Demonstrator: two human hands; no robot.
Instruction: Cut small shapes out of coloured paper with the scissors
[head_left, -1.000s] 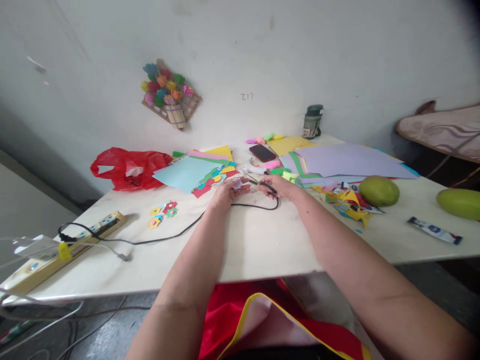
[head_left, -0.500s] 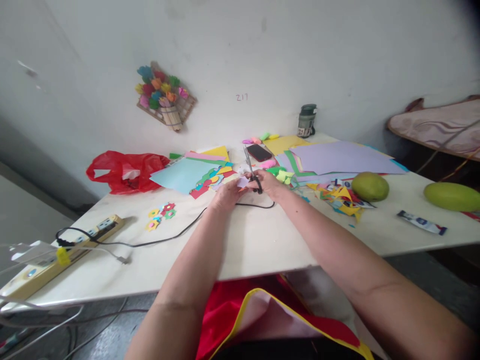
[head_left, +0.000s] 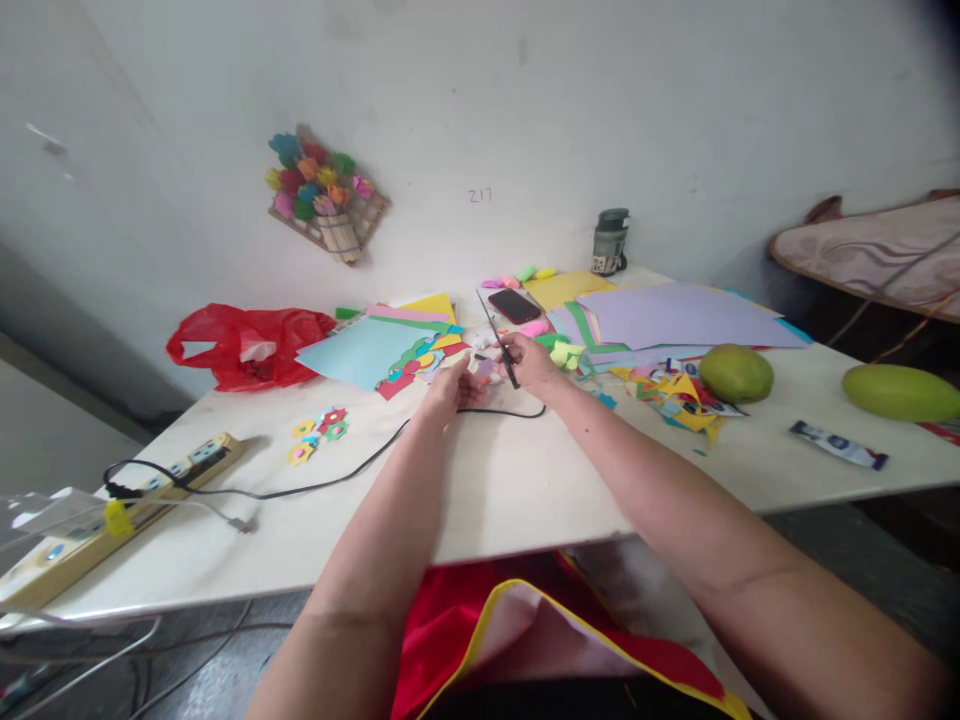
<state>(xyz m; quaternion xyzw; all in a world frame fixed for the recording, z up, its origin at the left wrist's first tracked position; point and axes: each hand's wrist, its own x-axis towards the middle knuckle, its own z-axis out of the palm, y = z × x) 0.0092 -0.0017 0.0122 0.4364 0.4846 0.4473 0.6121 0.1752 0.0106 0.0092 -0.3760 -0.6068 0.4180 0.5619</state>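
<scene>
Right hand (head_left: 529,364) grips scissors (head_left: 497,333), blades just left of the phone (head_left: 514,306). Left hand (head_left: 457,386), nearside of the phone, has fingers curled; hold on the purple scrap (head_left: 486,368) undetermined. Black cable (head_left: 504,411) lies nearside; red bag (head_left: 262,345) well left; green fruit (head_left: 736,373) right.

Home-like room: craft table (head_left: 525,490) against marked wall (head_left: 450,120), fruit (head_left: 736,374), power strip (head_left: 150,510) on top.

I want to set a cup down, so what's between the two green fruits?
Bare tabletop between the left fruit and the right fruit, in the head view; the tube lies nearer the front edge.
</scene>
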